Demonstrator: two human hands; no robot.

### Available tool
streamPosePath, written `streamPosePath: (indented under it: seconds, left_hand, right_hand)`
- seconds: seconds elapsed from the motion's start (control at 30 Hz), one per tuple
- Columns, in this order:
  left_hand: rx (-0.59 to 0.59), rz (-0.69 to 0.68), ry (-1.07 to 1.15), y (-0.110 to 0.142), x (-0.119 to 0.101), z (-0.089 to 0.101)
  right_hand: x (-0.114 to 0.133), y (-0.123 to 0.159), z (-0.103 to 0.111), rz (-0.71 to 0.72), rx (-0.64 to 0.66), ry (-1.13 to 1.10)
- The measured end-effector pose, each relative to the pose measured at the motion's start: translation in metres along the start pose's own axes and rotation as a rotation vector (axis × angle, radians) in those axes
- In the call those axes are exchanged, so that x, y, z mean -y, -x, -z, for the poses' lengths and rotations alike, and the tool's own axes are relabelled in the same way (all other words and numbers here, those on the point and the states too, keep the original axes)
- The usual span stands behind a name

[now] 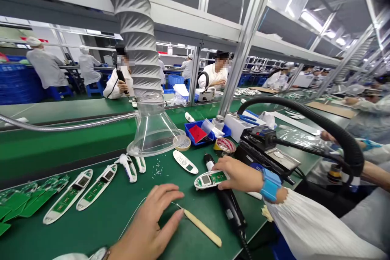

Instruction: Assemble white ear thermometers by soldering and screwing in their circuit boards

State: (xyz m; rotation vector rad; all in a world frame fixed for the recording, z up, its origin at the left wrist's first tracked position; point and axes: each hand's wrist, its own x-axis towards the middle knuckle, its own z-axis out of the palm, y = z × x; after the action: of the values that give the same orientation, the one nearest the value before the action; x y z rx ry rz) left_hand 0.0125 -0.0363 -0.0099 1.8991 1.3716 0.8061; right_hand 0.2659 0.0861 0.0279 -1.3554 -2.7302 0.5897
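Observation:
My right hand [234, 174] grips a white oval device housing [199, 182] with a green circuit board and a small grey screen in it. Just above the table, my left hand [152, 219] has its thumb and fingers apart and nothing between them. Close to its fingertips lies a pale stick-handled tool [202, 227] with a thin metal tip. A black electric screwdriver [230, 207] lies under and beside my right hand, partly covered by it. Farther back is a white oval cover [185, 161] with a small window.
Two more housings with boards [97, 191] lie at the left, beside stacked green circuit boards [33, 199]. A clear fume hood [155, 136] hangs over tiny white pieces [157, 168]. Behind are a blue tray [207, 132] and a tape roll [224, 146]. A black hose [317, 109] arches at right.

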Motion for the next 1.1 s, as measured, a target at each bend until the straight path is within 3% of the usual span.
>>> streamPosePath:
  seconds: [0.1,0.17,0.3,0.43,0.57,0.73,0.93,1.1]
  left_hand:
    - [0.181,0.193,0.448,-0.005,-0.004,-0.012]
    - [0.204,0.283,0.782,-0.010,-0.008,-0.023]
    - [0.052,0.230,1.249,-0.014,-0.016,-0.038]
    - [-0.097,0.268,1.425,-0.014,-0.015,-0.037]
    - [-0.090,0.378,1.478,-0.014,-0.004,-0.029]
    - [0.008,0.488,1.496,-0.016,0.003,-0.021]
    - [0.088,0.470,1.515,-0.013,0.006,-0.022]
    - [0.098,0.476,1.531,-0.012,0.009,-0.023]
  right_hand:
    - [0.023,0.007,-0.003,-0.016,-0.090,-0.012]
    - [0.046,0.010,-0.011,-0.026,-0.126,-0.075]
    - [0.095,0.006,-0.038,0.017,-0.160,-0.253]
    - [0.117,0.000,-0.054,0.064,-0.209,-0.157]
    - [0.099,-0.001,-0.039,0.093,-0.093,-0.179]
    - [0.061,-0.025,-0.010,-0.019,-0.117,-0.143]
    - [0.044,-0.085,-0.020,0.026,-0.069,0.115]
    - [0.038,-0.109,-0.028,0.042,-0.025,0.244]
